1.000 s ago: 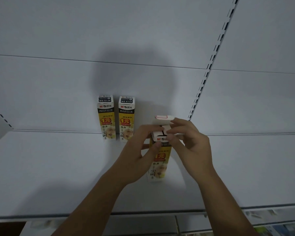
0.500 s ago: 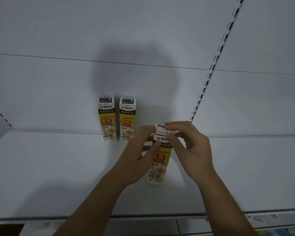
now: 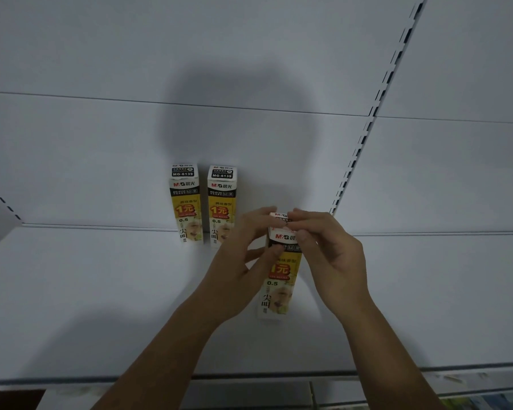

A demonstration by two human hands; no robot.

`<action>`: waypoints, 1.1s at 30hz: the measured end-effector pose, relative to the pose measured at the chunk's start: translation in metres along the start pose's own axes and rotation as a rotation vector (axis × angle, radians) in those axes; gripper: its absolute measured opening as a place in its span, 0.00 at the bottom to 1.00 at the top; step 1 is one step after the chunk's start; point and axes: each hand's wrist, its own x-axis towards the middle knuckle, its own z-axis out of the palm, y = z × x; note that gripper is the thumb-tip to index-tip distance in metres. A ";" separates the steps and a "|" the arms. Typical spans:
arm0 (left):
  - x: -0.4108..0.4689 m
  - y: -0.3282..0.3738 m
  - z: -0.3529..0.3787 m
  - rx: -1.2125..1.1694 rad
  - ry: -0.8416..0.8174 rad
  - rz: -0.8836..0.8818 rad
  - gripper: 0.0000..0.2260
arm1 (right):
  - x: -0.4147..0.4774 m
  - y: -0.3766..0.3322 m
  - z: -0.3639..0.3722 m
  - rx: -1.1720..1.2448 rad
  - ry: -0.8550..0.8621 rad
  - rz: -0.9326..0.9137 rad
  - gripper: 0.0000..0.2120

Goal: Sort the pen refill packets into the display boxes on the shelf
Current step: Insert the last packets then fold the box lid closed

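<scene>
A tall yellow, black and white refill box [image 3: 277, 284] stands upright on the white shelf [image 3: 101, 291], in front of centre. My left hand [image 3: 243, 261] grips its upper left side. My right hand [image 3: 323, 247] pinches the top flap, which lies folded down over the box's opening. Two more boxes of the same kind stand side by side against the back wall, a left box [image 3: 186, 202] and a right box [image 3: 222, 204], both with closed tops.
A slotted upright rail [image 3: 365, 137] runs up the back wall to the right of the boxes. The shelf's front edge [image 3: 249, 375] crosses the bottom of the view, with a lower shelf and some packets [image 3: 486, 400] beneath.
The top flap, raised a second ago, has been folded down onto the box by my right hand. My left hand has kept its hold on the box's side.
</scene>
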 end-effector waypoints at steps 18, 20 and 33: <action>0.000 0.001 0.000 0.025 0.036 0.047 0.10 | -0.017 0.009 0.009 -0.033 0.005 -0.063 0.16; 0.000 -0.001 -0.001 0.018 0.057 0.046 0.12 | -0.019 0.011 0.010 0.025 -0.023 -0.001 0.27; -0.005 -0.001 -0.050 0.263 0.205 -0.045 0.14 | -0.011 0.025 0.022 -0.150 -0.178 0.321 0.34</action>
